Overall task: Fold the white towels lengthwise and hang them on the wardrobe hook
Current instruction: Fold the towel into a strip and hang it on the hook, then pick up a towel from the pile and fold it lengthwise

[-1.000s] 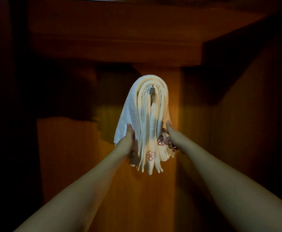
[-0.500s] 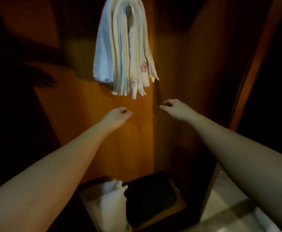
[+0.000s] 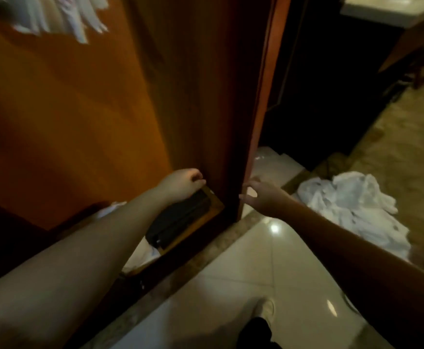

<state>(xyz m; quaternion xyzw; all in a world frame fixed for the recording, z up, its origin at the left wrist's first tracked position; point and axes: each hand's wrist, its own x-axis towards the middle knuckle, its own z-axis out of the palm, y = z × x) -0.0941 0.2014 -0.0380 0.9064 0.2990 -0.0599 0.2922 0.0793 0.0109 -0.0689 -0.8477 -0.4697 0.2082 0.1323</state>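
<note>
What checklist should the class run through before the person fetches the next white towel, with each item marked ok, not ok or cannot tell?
1. Left hand free: ok, fingers loosely curled, holding nothing.
2. Right hand free: ok, fingers spread, holding nothing.
3. Hung towels in place: cannot tell, only their blurred lower ends show at the top edge; the hook is out of view.
4. More towels to collect: ok, a crumpled white pile lies on the floor to the right.
5. Path to the pile: ok, the tiled floor between the person and it looks bare.
6. Pile within reach: not ok, it lies beyond the right hand.
</note>
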